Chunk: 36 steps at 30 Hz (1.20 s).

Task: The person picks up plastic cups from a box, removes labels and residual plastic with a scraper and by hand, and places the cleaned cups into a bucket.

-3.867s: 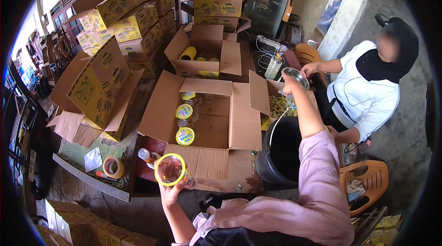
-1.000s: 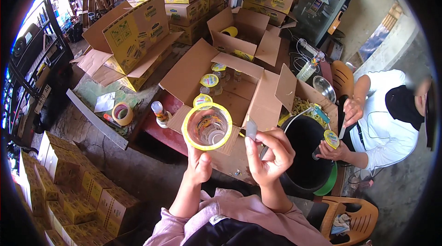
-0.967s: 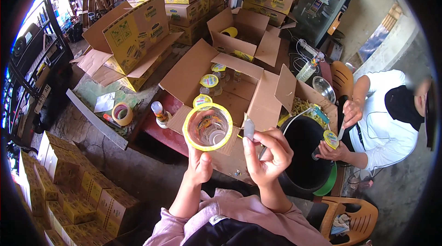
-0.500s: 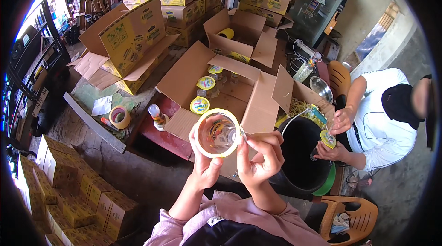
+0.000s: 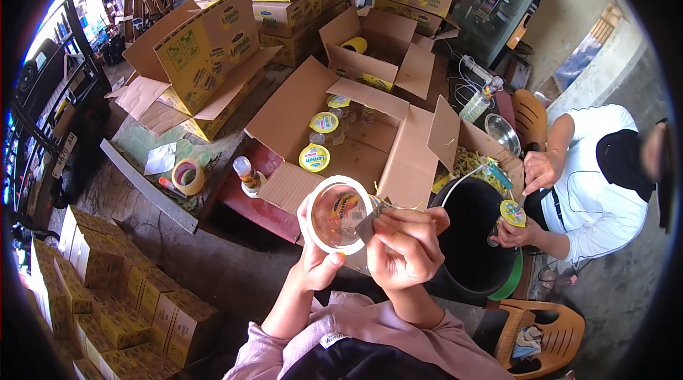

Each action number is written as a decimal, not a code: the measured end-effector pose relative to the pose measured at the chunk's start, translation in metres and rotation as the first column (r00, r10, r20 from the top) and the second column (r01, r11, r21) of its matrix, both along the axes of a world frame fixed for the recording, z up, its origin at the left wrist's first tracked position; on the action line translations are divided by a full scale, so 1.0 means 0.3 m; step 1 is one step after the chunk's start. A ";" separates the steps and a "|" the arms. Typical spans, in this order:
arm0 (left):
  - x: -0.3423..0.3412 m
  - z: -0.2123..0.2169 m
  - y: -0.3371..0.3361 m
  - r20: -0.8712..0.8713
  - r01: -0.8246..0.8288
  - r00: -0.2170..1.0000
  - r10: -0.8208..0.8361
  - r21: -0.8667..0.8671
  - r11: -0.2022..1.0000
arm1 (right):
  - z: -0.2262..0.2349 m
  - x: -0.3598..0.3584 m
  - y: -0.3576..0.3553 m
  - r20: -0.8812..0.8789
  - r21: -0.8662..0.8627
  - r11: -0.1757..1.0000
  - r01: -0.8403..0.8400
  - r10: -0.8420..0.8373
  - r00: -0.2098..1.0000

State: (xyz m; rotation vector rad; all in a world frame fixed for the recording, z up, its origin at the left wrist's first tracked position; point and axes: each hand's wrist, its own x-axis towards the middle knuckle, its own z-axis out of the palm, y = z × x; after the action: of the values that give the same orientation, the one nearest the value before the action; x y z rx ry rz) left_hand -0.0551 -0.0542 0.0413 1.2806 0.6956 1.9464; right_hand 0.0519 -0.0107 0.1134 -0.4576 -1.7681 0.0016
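Note:
My left hand (image 5: 316, 266) holds a clear plastic jar (image 5: 338, 215) with a pale rim, its open mouth turned toward me. My right hand (image 5: 402, 245) pinches a small grey piece (image 5: 367, 226) against the jar's right rim. Both hands are raised in front of my chest, above the near flap of an open cardboard box (image 5: 284, 113). Inside that box stand several jars with yellow lids (image 5: 314, 157).
A black bucket (image 5: 469, 238) stands right of my hands. Beyond it sits a person in a white top, holding a yellow-lidded jar (image 5: 512, 213). A tape roll (image 5: 186, 175) and small bottle (image 5: 247, 174) lie left. Yellow cartons (image 5: 107, 295) are stacked lower left, an orange chair (image 5: 541, 323) lower right.
The jar has moved right and closer to me in my left hand. My right hand has brought the small grey piece up to the jar's rim.

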 end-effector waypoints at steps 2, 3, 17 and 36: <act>0.000 0.004 -0.009 0.040 0.018 0.999 -0.017 -0.021 1.000 | 0.003 -0.001 -0.010 -0.013 -0.018 1.000 0.001 -0.001 1.000; -0.004 0.001 -0.007 0.024 0.027 0.999 -0.027 0.002 1.000 | 0.004 -0.001 -0.015 -0.024 -0.037 0.999 0.003 -0.004 1.000; -0.033 -0.009 -0.032 -0.071 0.063 0.995 -0.064 -0.015 0.998 | 0.016 0.012 -0.038 -0.015 -0.072 0.997 -0.025 0.024 1.000; -0.079 -0.016 -0.043 -0.044 0.138 0.989 -0.141 -0.073 0.988 | 0.023 0.027 -0.034 0.130 -0.054 0.998 -0.031 0.038 0.991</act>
State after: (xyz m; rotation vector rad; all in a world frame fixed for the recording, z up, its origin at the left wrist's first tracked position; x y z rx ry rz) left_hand -0.0789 -0.0670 0.0364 1.3019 0.6739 1.7685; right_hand 0.0600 -0.0210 0.1204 -0.4734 -1.9089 0.0425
